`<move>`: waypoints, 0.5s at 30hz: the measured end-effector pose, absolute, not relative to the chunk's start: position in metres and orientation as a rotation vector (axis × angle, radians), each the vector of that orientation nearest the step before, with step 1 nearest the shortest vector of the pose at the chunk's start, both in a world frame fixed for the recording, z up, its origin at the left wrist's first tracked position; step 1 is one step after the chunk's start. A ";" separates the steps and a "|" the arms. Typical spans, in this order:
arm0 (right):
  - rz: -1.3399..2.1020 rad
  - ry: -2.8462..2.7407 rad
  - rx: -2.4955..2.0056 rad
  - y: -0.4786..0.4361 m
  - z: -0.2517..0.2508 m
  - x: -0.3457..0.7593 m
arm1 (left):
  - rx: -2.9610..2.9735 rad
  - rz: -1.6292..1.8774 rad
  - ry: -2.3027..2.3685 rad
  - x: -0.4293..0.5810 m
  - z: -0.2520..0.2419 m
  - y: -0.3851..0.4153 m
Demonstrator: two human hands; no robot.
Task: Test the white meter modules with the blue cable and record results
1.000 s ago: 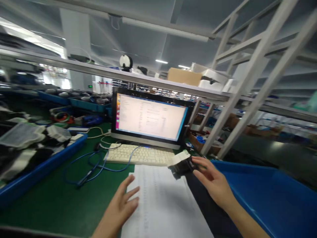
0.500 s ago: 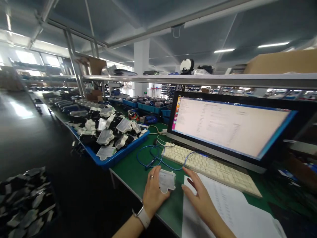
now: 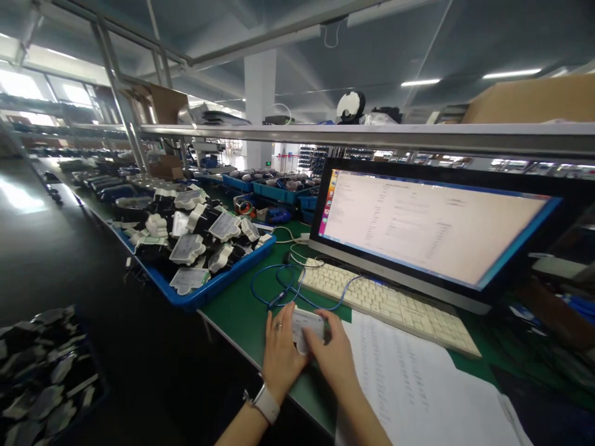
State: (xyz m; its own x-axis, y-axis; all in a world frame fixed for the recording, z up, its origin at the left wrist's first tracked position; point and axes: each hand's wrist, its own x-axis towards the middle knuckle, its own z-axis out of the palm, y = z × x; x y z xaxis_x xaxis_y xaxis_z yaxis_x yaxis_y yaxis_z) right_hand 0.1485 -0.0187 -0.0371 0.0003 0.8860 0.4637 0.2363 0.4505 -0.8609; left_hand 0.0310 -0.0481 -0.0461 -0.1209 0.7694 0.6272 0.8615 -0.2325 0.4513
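Note:
A small white plastic device with a clear, flat face (image 3: 307,320) is held just above the front edge of the green table (image 3: 242,328). My left hand (image 3: 281,353), with a ring and a wrist watch, grips its left side. On its right side, my right hand (image 3: 332,353) has its thumb across the face and its fingers at the top right edge. Both hands partly cover the device. A blue cable (image 3: 325,308) lies in loops just beyond it.
A blue tray (image 3: 218,291) heaped with similar white and black devices stands at left. Behind my hands are a keyboard (image 3: 385,305) and a monitor (image 3: 427,229). Printed paper sheets (image 3: 409,378) lie at right. A bin of devices (image 3: 46,378) sits at lower left. A shelf (image 3: 353,131) runs overhead.
My right hand has moved left from over the paper and closed on the device's right side. My left hand keeps its hold. The whole view has shifted slightly.

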 end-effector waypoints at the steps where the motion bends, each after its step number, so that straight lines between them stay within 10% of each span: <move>1: 0.692 -1.510 -1.028 -0.017 -0.040 0.149 | -1.983 -1.280 -1.876 0.032 -0.046 -0.049; 15: 0.775 -1.517 -1.078 -0.004 -0.055 0.153 | -1.980 -1.293 -1.965 0.039 -0.037 -0.056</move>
